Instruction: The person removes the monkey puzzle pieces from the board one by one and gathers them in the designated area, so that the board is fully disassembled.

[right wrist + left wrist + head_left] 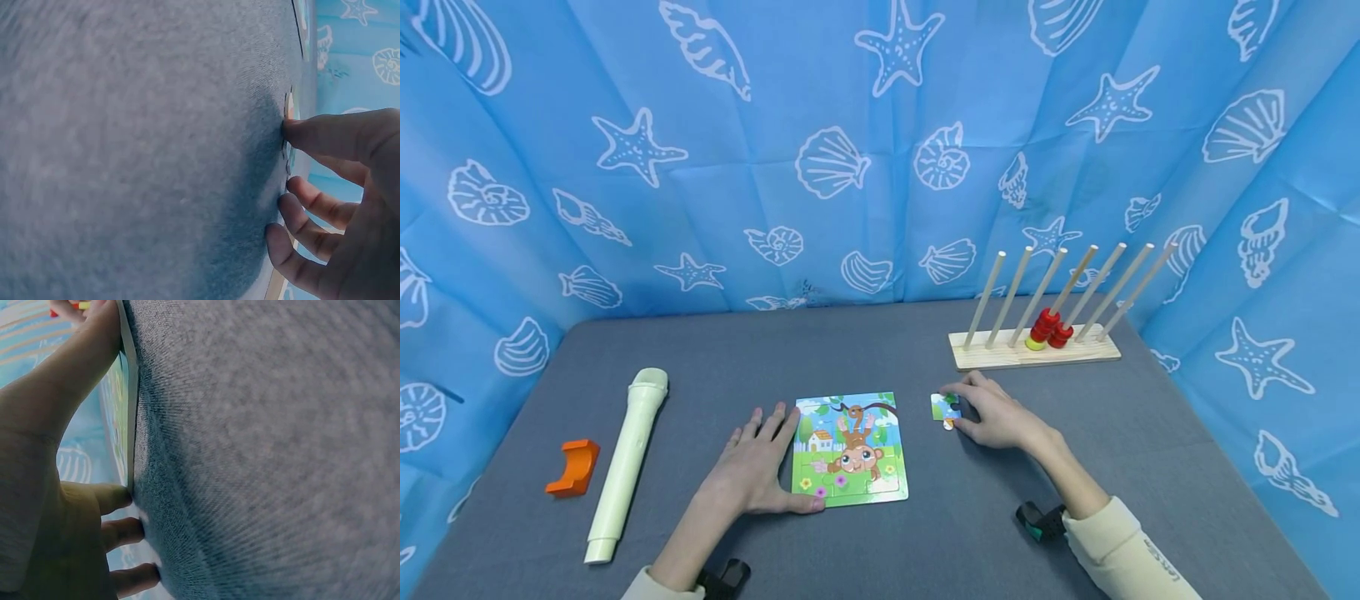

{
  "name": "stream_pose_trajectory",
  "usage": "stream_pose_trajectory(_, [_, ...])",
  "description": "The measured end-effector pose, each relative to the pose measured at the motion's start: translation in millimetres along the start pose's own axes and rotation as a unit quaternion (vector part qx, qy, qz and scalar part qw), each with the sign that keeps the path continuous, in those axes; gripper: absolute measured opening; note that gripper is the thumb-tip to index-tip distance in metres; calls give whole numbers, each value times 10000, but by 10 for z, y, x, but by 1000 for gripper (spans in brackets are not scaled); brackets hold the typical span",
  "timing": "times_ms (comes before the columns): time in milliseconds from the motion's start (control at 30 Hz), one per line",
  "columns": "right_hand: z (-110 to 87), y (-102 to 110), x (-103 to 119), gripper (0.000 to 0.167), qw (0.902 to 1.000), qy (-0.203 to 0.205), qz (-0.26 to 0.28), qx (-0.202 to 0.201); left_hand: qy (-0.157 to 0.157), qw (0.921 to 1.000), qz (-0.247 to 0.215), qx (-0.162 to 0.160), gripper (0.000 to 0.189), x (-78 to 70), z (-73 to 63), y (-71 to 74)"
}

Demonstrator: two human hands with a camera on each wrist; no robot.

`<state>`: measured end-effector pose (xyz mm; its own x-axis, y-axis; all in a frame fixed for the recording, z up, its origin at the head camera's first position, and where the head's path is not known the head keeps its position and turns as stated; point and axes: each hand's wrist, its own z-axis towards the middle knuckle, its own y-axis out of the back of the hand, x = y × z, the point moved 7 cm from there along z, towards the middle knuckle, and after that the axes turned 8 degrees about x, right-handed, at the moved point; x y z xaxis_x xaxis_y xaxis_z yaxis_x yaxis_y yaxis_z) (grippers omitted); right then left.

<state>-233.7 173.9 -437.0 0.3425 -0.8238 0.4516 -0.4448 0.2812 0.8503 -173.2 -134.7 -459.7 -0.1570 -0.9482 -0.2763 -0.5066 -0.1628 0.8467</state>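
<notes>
A square jigsaw puzzle (pixel 850 450) with a monkey picture lies flat on the grey table. My left hand (pixel 748 475) rests beside it with fingers spread, the index fingertip at its left edge and the thumb along its lower edge. In the left wrist view the puzzle's thin edge (pixel 132 419) stands between that thumb and index finger. To the right of the puzzle, my right hand (pixel 996 414) pinches a small puzzle piece (pixel 942 407) between thumb and fingers. The right wrist view shows the thumb on the piece (pixel 289 106), down at the cloth; the fingers partly hide it.
A wooden rack (pixel 1033 354) with upright pegs, red rings and a yellow ring stands at the back right. On the left lie a pale green toy microphone (pixel 628 467) and an orange curved block (pixel 574 468). A blue shell-patterned curtain (pixel 820 217) hangs behind the table.
</notes>
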Motion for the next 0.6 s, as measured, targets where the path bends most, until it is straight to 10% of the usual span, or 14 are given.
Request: stream_pose_trajectory(600, [87,25,467,43,9968,538,330,-500,35,9999,-87,39,137,-2,9,-3])
